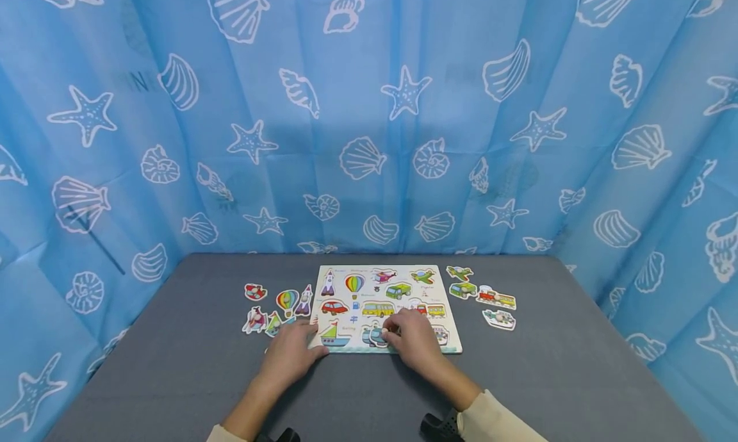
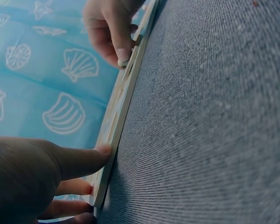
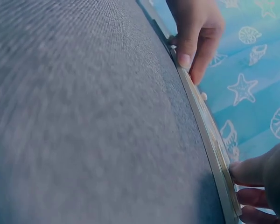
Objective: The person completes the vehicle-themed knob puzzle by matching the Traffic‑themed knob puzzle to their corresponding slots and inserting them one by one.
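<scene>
A white peg puzzle board [image 1: 455, 341] printed with vehicles lies flat on the grey table. At its front left corner my left hand [image 1: 290, 352] holds the board, thumb against the front edge and fingers by the left side. In the left wrist view the left thumb [image 2: 86, 161] touches that edge. My right hand [image 1: 416, 339] pinches a blue vehicle puzzle piece [image 1: 377, 337] over the board's front middle. This piece lies slightly offset from a similar blue picture beneath it; its exact kind is unclear. The right fingers [image 3: 253, 197] also show in the right wrist view.
Left of the board lie a balloon piece [image 1: 287, 301], a rocket piece [image 1: 303, 301], a red piece [image 1: 255, 292] and others, partly behind the left hand. To the right are a plane piece [image 1: 459, 273], green truck piece [image 1: 463, 290], train piece [image 1: 497, 297] and ship piece [image 1: 499, 319].
</scene>
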`<state>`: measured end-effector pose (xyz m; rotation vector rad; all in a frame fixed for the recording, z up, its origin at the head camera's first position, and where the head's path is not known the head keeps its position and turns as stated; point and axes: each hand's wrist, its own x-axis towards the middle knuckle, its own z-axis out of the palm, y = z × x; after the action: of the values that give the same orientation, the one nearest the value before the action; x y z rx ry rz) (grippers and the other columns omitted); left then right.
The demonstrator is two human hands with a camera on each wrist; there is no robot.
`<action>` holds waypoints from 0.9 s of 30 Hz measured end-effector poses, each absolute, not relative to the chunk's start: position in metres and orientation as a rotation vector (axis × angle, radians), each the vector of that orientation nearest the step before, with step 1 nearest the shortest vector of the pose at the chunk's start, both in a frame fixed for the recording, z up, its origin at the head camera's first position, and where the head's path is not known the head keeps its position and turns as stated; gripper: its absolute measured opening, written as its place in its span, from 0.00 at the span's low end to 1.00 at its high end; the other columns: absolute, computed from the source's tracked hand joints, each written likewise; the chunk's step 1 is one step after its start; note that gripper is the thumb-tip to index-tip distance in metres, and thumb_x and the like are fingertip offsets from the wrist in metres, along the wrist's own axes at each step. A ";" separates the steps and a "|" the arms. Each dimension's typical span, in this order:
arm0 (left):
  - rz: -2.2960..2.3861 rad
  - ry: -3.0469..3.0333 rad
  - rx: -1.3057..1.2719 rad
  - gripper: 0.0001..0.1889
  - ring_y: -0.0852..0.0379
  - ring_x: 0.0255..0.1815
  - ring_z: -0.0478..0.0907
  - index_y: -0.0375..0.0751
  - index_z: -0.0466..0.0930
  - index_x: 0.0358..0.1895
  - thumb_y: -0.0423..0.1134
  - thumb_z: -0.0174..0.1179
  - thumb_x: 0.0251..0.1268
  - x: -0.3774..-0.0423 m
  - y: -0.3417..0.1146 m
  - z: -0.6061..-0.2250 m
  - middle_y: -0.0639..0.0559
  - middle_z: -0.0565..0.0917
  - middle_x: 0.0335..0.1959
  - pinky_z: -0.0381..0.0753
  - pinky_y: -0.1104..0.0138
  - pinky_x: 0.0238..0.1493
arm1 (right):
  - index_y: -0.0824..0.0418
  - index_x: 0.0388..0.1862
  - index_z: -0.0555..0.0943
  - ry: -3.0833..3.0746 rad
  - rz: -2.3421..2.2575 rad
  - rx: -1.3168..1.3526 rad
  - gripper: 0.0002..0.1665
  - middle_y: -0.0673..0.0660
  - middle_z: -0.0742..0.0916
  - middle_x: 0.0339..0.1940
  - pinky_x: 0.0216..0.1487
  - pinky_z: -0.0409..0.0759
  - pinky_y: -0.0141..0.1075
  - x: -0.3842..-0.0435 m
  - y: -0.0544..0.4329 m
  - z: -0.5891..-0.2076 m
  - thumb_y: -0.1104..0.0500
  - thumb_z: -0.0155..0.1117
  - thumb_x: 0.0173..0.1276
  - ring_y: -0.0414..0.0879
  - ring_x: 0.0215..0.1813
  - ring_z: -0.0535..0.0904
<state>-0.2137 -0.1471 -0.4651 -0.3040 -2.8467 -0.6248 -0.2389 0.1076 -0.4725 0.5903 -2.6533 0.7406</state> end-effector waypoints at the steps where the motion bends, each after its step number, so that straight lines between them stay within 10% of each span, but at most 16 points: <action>1: -0.624 -2.841 -0.310 0.24 0.40 0.50 0.79 0.37 0.86 0.47 0.46 0.76 0.45 -0.214 -0.147 -0.464 0.41 0.84 0.47 0.75 0.48 0.49 | 0.53 0.26 0.84 -2.642 0.725 0.595 0.07 0.43 0.76 0.24 0.34 0.68 0.39 -0.239 0.106 -0.472 0.59 0.77 0.53 0.39 0.29 0.68; 27: -0.603 -2.831 -0.298 0.24 0.44 0.47 0.81 0.41 0.87 0.46 0.48 0.77 0.43 -0.213 -0.149 -0.465 0.46 0.85 0.45 0.76 0.50 0.45 | 0.60 0.37 0.86 -2.710 0.778 0.730 0.06 0.49 0.81 0.32 0.40 0.74 0.42 -0.240 0.091 -0.470 0.63 0.72 0.60 0.43 0.37 0.76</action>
<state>-0.2131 -0.1488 -0.4648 -0.2980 -2.8309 -0.6033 -0.2396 0.0907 -0.4700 0.7301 -2.7096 0.7783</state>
